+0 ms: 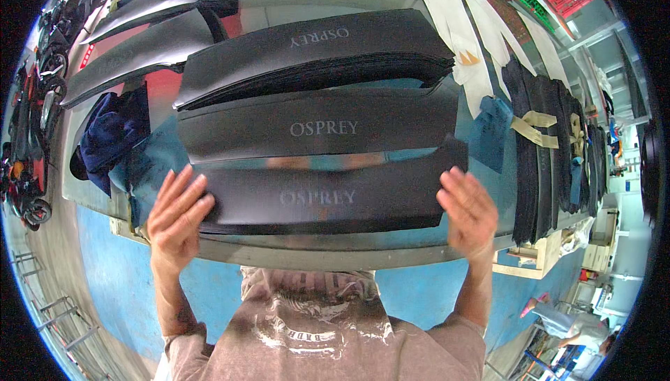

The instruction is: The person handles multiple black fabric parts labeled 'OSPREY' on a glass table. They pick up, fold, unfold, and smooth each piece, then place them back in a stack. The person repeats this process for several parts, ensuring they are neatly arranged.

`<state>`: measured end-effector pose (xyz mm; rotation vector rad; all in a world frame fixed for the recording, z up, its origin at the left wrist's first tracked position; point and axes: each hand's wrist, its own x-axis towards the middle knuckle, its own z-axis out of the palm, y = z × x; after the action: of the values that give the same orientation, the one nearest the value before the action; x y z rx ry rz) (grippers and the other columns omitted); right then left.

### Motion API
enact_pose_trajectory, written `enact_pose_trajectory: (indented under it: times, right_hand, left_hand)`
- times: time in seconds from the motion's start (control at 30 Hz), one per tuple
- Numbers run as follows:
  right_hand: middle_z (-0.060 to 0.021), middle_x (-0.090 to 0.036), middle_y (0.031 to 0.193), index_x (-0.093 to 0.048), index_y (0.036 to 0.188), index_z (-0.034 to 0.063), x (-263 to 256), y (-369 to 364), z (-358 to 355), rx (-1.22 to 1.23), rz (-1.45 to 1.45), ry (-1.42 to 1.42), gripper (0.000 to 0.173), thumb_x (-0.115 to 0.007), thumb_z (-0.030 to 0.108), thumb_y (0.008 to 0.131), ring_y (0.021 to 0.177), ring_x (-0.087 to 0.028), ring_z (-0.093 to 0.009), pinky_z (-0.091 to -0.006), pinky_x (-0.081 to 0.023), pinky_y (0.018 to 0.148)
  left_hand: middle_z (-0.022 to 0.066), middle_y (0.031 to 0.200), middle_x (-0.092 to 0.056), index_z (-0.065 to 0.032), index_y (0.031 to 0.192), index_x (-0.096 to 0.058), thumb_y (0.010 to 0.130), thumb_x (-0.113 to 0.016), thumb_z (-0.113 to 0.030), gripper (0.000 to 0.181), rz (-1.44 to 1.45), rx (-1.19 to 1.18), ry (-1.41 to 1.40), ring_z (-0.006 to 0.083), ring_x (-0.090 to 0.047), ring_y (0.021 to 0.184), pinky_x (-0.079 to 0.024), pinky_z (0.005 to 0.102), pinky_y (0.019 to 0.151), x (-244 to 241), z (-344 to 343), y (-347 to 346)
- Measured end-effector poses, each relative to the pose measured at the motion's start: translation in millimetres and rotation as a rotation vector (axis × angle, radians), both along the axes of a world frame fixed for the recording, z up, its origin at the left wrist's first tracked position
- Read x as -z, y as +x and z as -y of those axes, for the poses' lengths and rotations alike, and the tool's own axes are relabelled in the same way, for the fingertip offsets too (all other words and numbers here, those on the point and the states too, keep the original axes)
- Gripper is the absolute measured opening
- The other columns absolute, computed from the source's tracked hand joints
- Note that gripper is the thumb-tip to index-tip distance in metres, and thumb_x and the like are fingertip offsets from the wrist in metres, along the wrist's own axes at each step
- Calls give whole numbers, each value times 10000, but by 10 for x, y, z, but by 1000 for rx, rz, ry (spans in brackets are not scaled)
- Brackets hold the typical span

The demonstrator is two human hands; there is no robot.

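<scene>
A black sheet panel (319, 198) with printed lettering is held between my two hands just above the table's near edge. My left hand (178, 213) grips its left end, and my right hand (467, 213) grips the right end. The panel looks slightly blurred, and the thumbs are mostly hidden. Just beyond it, another black panel (314, 135) with the same lettering lies flat. Behind that one rests a thick stack of matching panels (309, 46), its layered edges facing me. I cannot tell whether the material is foam or rubber.
Further black stacks (141, 54) lie at the far left, near dark blue cloth (115, 135). White strips (445, 14) and tied black bundles (528, 171) are on the right. A wooden crate (544, 260) sits below the table edge (335, 258). Another person (576, 328) is at lower right.
</scene>
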<state>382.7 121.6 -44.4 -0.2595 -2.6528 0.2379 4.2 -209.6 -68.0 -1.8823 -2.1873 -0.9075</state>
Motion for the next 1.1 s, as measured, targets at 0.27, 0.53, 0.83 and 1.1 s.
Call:
enact_pose_trajectory:
  times: [0.27,0.53,0.83,1.1]
  right_hand:
    - [-139,-671,1423,-724,1235,66,256,211,238,2,155,-219,418,-729,94,818,1366,-598,-386,-546,-497,1109]
    - [-159,-665,1420,-702,1300,53,22,-4,14,-57,51,-199,435,-742,205,895,1363,-589,-396,-542,-482,1112]
    - [-173,-491,1596,-530,1482,-3,-108,-651,-554,72,328,67,552,-633,44,941,1467,-472,-376,-508,-375,1231]
    - [-148,-670,1406,-701,1273,20,-77,-651,-612,50,210,129,441,-648,-54,841,1325,-630,-317,-465,-490,1152]
  left_hand:
    - [187,1359,-703,-34,1129,-787,852,-766,-258,357,43,36,-140,466,-555,1395,-327,629,1218,234,144,131]
    - [180,1363,-702,-28,1130,-786,870,-795,-409,461,-47,21,-78,432,-572,1388,-337,615,1213,54,-4,38]
    - [69,1198,-692,-78,1240,-756,760,-887,-234,522,-372,-124,15,300,-608,1095,-465,433,966,-306,-636,21]
    - [146,1435,-659,-23,1298,-708,787,-757,-19,513,-205,40,-191,310,-583,1394,-415,510,1216,-89,-803,-264]
